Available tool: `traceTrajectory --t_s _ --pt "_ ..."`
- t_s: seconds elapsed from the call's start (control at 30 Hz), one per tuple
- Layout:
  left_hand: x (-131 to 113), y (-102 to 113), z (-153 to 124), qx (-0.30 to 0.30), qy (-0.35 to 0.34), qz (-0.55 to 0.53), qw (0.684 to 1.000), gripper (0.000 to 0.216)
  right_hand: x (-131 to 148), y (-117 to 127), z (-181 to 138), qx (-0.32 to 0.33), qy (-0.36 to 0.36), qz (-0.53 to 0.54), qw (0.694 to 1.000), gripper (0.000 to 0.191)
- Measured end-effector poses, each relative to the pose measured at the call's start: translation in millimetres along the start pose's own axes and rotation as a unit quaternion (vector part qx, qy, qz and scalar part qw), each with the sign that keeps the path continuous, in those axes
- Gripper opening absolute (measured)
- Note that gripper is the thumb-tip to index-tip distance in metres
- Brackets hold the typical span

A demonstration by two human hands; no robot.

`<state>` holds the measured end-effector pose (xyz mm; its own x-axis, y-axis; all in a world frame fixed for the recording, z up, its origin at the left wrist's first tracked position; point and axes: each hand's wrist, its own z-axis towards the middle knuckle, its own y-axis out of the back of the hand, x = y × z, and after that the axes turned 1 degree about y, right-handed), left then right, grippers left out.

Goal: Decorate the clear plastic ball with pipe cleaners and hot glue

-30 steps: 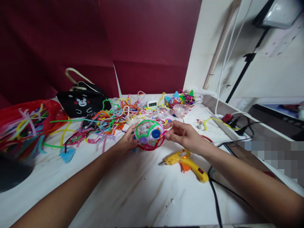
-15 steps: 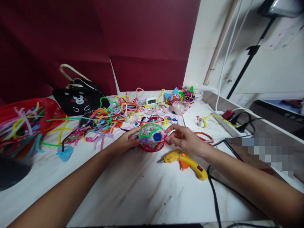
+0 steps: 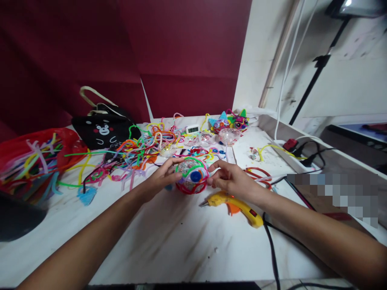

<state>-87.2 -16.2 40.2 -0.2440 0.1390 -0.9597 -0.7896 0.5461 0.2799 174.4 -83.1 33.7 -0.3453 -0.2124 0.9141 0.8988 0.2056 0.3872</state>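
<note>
A clear ball trimmed with pipe cleaners [image 3: 192, 186] rests on the white table, showing green, pink and red strips and a blue button. My left hand [image 3: 163, 179] grips its left side, thumb across the front and fingers over the upper edge. On the opposite side, my right hand [image 3: 227, 177] has thumb and forefinger closed at the ball's edge; whether they pinch a strip or the ball itself is too small to make out. Just below my right hand lies a yellow glue gun [image 3: 232, 201] with an orange trigger, its nozzle pointing left.
Tangled pipe cleaners [image 3: 145, 147] spread behind my left hand, beside a red bag [image 3: 68, 155] and a black bag [image 3: 102, 131]. Two decorated balls [image 3: 229, 121] and a small digital timer [image 3: 192, 129] stand at the back. A power strip [image 3: 298, 159] and cables line the right.
My left hand has shifted over the ball's front and top, its thumb now across the surface. The ball has turned slightly, its blue button moving left. The glue gun stays in place.
</note>
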Motion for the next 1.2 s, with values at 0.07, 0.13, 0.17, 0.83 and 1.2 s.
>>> traceTrajectory --t_s 0.07,0.13,0.17,0.83,1.2 --pt "-7 -5 1 -0.008 -0.003 0.032 0.999 0.069 0 -1 1 -0.004 0.006 -0.013 1.0 0.032" --pt "-13 -9 2 -0.022 -0.004 0.076 0.997 0.072 1 -2 2 -0.005 0.004 -0.021 1.0 0.03" --pt "-17 -11 2 -0.031 -0.005 0.106 0.994 0.074 1 -2 2 -0.006 0.002 -0.025 1.0 0.03" --pt "-47 -37 -3 -0.095 0.001 0.4 0.912 0.087 5 -7 14 -0.016 -0.032 -0.021 0.999 0.021" --pt "-46 -38 -5 -0.091 0.003 0.398 0.913 0.081 19 -6 20 0.022 -0.1 0.133 0.986 0.034"
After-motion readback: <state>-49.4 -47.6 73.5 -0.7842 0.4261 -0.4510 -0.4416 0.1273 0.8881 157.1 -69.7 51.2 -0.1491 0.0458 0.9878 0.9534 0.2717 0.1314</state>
